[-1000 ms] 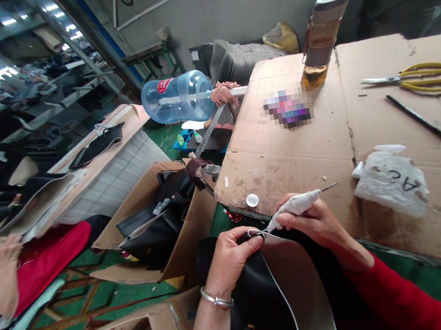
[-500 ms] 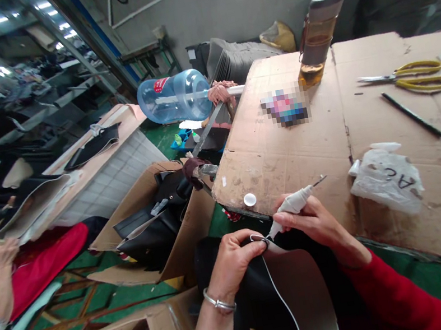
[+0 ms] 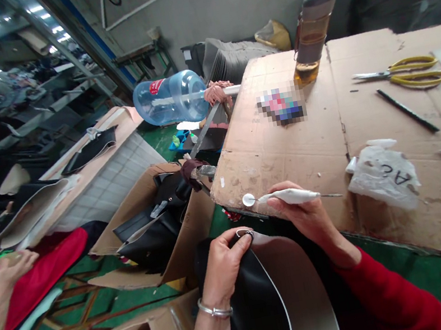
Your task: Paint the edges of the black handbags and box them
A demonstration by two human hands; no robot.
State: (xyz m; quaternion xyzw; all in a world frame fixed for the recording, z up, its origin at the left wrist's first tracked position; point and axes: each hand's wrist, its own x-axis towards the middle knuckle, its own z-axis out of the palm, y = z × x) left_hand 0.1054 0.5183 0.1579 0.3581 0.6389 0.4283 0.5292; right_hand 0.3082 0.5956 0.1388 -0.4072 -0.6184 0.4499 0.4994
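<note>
My left hand [image 3: 224, 266], wearing a silver bangle, pinches the top corner of a black leather-like bag piece [image 3: 250, 296] between thumb and fingers. The piece has a pale inner side and a white cord or edge running down it. A small dark loop shows at the pinched corner. In my right hand [image 3: 304, 218] is a slim tool with a white-wrapped handle [image 3: 294, 196] and a thin metal point at each end. Its left point reaches a small round white cap [image 3: 248, 200] on the table's near edge; whether it touches cannot be made out.
On the cardboard-covered table [image 3: 287, 153] lie yellow-handled scissors [image 3: 413, 73], a black stick [image 3: 407, 110], a plastic bag [image 3: 384, 176] and a drink bottle [image 3: 315, 34]. An open carton [image 3: 191, 238] holds black bags. A co-worker's hand [image 3: 12, 270] is at left.
My right hand has drawn the tool from the pinched corner up toward the white cap and levelled it. My left hand keeps the bag piece, shifted slightly left. The co-worker's hand has moved.
</note>
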